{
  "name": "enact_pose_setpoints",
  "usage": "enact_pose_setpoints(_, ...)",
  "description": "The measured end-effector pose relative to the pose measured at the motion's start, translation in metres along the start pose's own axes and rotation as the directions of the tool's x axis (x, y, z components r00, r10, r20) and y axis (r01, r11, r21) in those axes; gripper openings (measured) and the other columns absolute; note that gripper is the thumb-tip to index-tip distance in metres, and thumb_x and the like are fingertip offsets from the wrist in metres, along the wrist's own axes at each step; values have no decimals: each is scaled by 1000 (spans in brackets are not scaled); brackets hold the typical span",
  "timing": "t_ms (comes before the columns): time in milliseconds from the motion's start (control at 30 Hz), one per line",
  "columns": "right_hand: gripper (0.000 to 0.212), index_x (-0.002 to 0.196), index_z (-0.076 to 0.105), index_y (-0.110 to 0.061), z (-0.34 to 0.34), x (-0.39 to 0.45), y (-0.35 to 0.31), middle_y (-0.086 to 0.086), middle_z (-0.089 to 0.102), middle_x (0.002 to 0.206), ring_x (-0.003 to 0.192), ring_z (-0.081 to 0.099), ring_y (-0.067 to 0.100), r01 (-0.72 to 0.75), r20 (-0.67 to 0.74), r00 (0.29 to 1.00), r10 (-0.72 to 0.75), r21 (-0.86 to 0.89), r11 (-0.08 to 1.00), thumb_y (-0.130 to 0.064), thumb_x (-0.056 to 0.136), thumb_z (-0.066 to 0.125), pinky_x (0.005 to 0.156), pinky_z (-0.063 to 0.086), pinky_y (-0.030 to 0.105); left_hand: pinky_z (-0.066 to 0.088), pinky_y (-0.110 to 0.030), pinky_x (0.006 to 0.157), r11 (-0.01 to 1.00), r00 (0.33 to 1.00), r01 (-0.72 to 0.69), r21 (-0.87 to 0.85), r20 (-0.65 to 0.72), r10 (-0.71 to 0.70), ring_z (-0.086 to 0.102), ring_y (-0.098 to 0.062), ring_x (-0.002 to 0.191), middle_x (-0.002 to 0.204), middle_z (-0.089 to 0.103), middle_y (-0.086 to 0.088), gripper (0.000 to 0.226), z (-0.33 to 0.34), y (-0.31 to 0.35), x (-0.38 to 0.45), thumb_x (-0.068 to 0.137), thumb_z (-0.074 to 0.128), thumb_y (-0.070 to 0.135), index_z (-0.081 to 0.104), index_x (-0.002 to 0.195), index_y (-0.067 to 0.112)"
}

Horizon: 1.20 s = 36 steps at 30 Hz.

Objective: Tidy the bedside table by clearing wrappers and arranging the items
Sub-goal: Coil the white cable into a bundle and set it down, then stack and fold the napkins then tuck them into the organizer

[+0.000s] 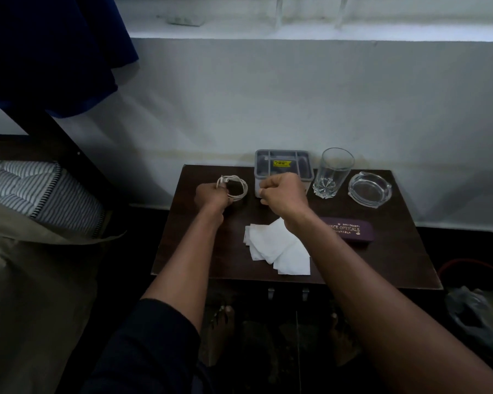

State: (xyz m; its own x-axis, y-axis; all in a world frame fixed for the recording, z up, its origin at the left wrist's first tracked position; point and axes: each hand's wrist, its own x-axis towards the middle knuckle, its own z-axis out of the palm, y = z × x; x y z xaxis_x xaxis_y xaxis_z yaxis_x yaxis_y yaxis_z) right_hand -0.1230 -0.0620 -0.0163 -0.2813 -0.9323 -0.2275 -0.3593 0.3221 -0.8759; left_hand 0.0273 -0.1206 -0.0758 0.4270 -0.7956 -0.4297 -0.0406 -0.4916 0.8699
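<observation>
Nearest the viewer, below both wrists, a loose stack of white tissue papers [276, 247] lies on the dark bedside table [396, 260]. It is thin, limp and very light, so I judge it would slide or scatter under a careless brush and is best pinched at a corner or gathered flat. To the right of the right forearm, well short of the knuckles, sits a purple spectacle case [350, 229]. It is rigid and closed, and easy to take around its long sides.

The left hand [212, 194] has its fingers curled around a coiled white cable [235, 187], holding the loop at its near-left side, with the rest of the coil standing out just beyond the fingertips. The cable looks springy and light. Held at one point it may unwind, so a grip across the bundled strands suits it better.

The right hand [282, 196] is closed into a fist. Something pale shows at its left edge, but I cannot tell whether it pinches anything. Directly behind its knuckles, touching or nearly so, stands a grey compartmented organiser box [283, 164] with a yellow label inside.

Beyond and to the right of that fist stand an empty drinking glass [332, 173] and, further right, a clear glass ashtray [369, 189]. Both are hard, smooth and breakable, and the ashtray is likely heavy. The tumbler wants a hold around its body, the ashtray by its thick rim.
</observation>
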Motion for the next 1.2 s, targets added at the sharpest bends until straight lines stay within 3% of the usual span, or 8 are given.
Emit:
enact_pose_setpoints(133, 14, 86, 81, -1, 18, 7, -1, 15, 81, 92, 92, 78, 32, -3, -29, 1000, 1, -49, 999, 5, 88, 69, 88, 64, 53, 66, -46, 90, 992, 996, -80, 100, -32, 83, 78, -30, 96, 105, 81, -13, 19, 6, -6, 5, 96, 72, 13, 82, 112, 9)
enact_pose_setpoints(400, 26, 107, 84, -9, 45, 10, -1, 10, 81, 111, 111, 74, 26, 1, 9, 1000, 0, -106, 994, 3, 89, 71, 96, 62, 42, 56, -43, 82, 872, 943, -305, 383, -4, 332, 73, -37, 102, 102, 78, -21, 20, -4, -1, 5, 95, 58, 2, 78, 95, 2)
enact_pose_setpoints(567, 27, 112, 82, -7, 41, 5, 0, 12, 80, 116, 114, 73, 27, 41, 44, 998, -34, -151, 988, 4, 91, 70, 101, 60, 44, 47, -38, 115, 857, 945, -310, 411, 34, 325, 61, -31, 136, 144, 67, -16, 43, -14, 5, -4, 99, 57, 2, 67, 140, 6)
enact_pose_setpoints(667, 28, 113, 82, -7, 28, 1, 2, 13, 79, 117, 115, 72, 29, 61, 57, 997, -52, -184, 981, 5, 91, 69, 102, 59, 45, 53, -34, 107, 838, 905, -381, 391, -29, 425, 67, -27, 126, 137, 69, -11, 39, -17, 12, -20, 96, 63, 6, 73, 133, 15)
enact_pose_setpoints(800, 28, 107, 83, -8, 1, -5, 6, 16, 79, 108, 104, 75, 35, 58, 59, 997, -46, -223, 973, 7, 91, 64, 93, 64, 49, 52, -24, 78, 888, 904, -406, 214, -45, 424, 71, -16, 97, 101, 74, 5, 10, -13, 22, -52, 94, 69, 18, 74, 103, 22)
enact_pose_setpoints(933, 29, 101, 85, -16, -32, -8, 15, 10, 81, 111, 108, 74, 30, 103, 72, 994, -83, -368, 924, 6, 90, 69, 97, 62, 43, 54, -27, 76, 877, 888, -443, 183, 227, 401, 67, -13, 81, 93, 75, 4, 8, -8, 24, -90, 96, 70, 23, 77, 99, 19)
enact_pose_setpoints(1067, 25, 96, 84, -23, -64, -12, 24, 6, 79, 113, 107, 72, 26, 129, 86, 991, -97, -541, 831, -1, 87, 77, 92, 61, 41, 49, -21, 56, 866, 819, -428, 259, 517, 250, 66, -13, 73, 85, 76, -1, 14, -5, 16, -129, 101, 68, 24, 77, 90, 19)
enact_pose_setpoints(1200, 36, 108, 75, -17, -82, -19, 32, 7, 74, 114, 110, 68, 28, 176, 232, 973, -17, -684, 708, -18, 76, 93, 88, 57, 37, 55, -29, 81, 664, 758, -546, 511, 639, 132, 74, -22, 98, 111, 81, -4, 25, -12, 2, -144, 102, 65, 38, 80, 104, 18)
